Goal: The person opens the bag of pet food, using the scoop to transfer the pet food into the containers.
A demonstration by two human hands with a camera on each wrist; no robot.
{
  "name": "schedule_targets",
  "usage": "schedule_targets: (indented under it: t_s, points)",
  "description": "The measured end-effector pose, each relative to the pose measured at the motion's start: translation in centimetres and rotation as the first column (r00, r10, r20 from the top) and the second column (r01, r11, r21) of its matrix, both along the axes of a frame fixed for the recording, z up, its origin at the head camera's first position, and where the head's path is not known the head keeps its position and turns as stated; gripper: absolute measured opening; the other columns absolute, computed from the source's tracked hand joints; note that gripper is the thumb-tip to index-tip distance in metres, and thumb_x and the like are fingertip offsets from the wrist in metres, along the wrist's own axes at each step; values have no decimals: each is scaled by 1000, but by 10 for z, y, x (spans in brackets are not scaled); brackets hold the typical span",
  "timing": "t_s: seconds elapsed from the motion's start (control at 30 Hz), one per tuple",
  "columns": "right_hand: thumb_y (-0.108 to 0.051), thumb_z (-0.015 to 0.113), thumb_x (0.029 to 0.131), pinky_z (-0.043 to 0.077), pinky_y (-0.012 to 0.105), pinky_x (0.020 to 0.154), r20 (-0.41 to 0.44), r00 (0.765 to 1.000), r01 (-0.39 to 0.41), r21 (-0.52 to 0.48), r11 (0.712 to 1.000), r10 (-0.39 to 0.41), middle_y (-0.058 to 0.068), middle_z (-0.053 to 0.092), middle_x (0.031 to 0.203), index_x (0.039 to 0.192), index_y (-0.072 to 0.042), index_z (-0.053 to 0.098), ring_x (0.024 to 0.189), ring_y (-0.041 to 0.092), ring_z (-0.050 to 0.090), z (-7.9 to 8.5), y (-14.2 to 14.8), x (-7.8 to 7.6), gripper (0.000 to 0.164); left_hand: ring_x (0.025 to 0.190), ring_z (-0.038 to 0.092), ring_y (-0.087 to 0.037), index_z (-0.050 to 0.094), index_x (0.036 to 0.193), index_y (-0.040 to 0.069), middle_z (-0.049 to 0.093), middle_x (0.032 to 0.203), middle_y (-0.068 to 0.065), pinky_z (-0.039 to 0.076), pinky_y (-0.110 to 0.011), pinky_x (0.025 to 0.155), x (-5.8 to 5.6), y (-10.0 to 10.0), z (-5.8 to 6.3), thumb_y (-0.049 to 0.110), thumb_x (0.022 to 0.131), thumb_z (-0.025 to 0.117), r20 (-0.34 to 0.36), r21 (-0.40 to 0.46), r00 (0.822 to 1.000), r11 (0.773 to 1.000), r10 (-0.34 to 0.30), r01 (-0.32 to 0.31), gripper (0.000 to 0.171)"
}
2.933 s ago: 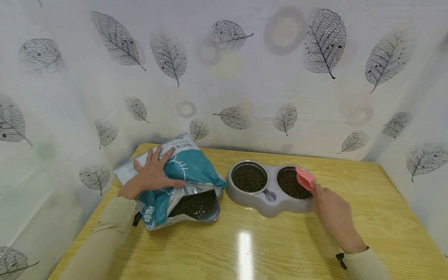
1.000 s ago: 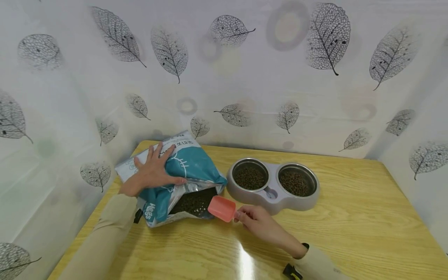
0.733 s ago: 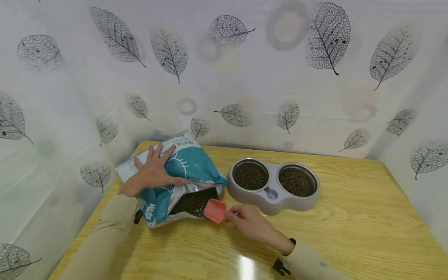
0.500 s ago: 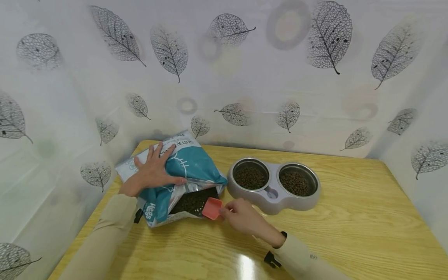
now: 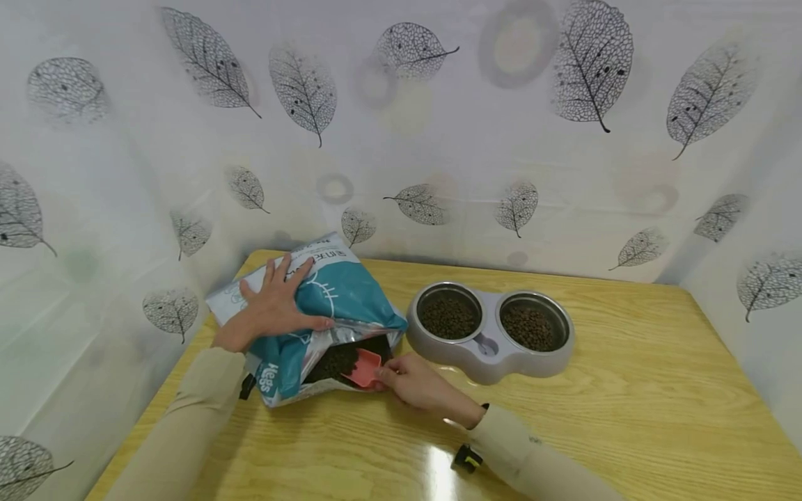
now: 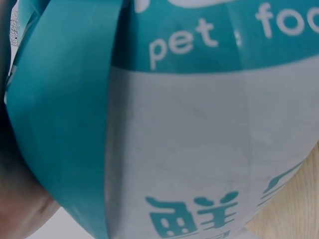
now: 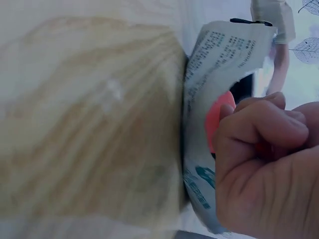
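Note:
A teal and white pet food bag lies on its side at the left of the table, its mouth facing front right. Dark brown kibble shows inside the mouth. My left hand rests on top of the bag with fingers spread. At the opening, my right hand grips the handle of a pink scoop, whose bowl reaches into the kibble. In the right wrist view the fingers curl round the handle, and part of the pink scoop shows before the bag.
Right of the bag stands a grey double feeder with two metal-rimmed bowls, the left bowl and the right bowl, both holding kibble. A leaf-printed cloth hangs behind the wooden table.
My right hand has carried the scoop left from the right bowl to the bag, and the scoop has moved into its mouth. My left hand has stayed in place on the bag.

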State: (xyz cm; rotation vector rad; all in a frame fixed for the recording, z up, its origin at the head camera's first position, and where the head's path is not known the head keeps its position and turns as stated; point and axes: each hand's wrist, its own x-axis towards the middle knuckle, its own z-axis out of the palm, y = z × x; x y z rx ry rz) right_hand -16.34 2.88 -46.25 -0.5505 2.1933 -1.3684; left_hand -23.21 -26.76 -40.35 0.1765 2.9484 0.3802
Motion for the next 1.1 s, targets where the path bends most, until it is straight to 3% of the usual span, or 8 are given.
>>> schedule_targets:
  t_s: [0.27,0.63,1.1]
  points:
    - [-23,47,110,28,22,38,163,987,11,-91,996,4,-4,44,51,95,7,66,41,7,32,-1,5,5,38,155,-10,-55,6,167,23,-5,172,-24,-5,-91,103,-2,-1,0,81,72,71,-9,3,1000,1000,-1,1,129]
    - [-24,45,111,26,22,40,239,971,34,-158,987,5,-3,45,56,101,9,62,44,6,31,4,18,18,39,155,-10,-55,6,167,22,-5,172,-24,-6,-91,103,-1,-1,-1,81,72,71,-10,11,1000,1000,-1,2,129]
    - [-32,41,112,26,20,41,306,952,71,-274,959,17,-5,46,62,108,13,56,46,6,30,2,32,18,48,155,-11,-55,7,167,22,-5,172,-24,-6,-91,102,0,-2,-1,80,73,71,-15,12,1000,1000,-3,3,128]
